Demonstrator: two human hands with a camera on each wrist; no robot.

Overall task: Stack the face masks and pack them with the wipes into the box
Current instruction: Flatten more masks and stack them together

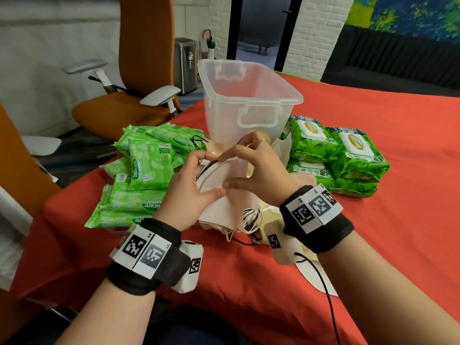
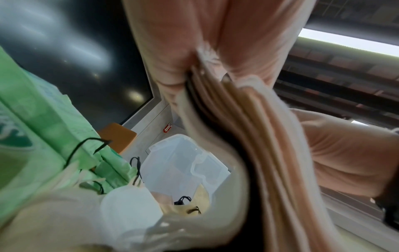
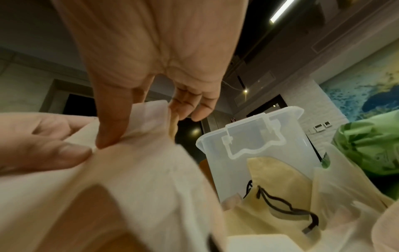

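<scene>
Red-covered desk [image 1: 373,220], office behind. Nearest, left hand [image 1: 189,195] and right hand [image 1: 258,170] both pinched the mask stack [image 1: 224,207], fingers curled round it. Best to square edges and tuck loops first. Left wrist view alone showed the stacked layers edge-on. Wipes [image 1: 139,180] flanked; empty box [image 1: 249,95] beyond.

Orange chair [image 1: 139,70] by white brick wall [image 1: 311,33]

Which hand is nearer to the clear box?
Right. The right hand holds the masks with its fingertips reaching up close to the box front wall. The left hand grips the same masks lower down, farther from the box.
</scene>
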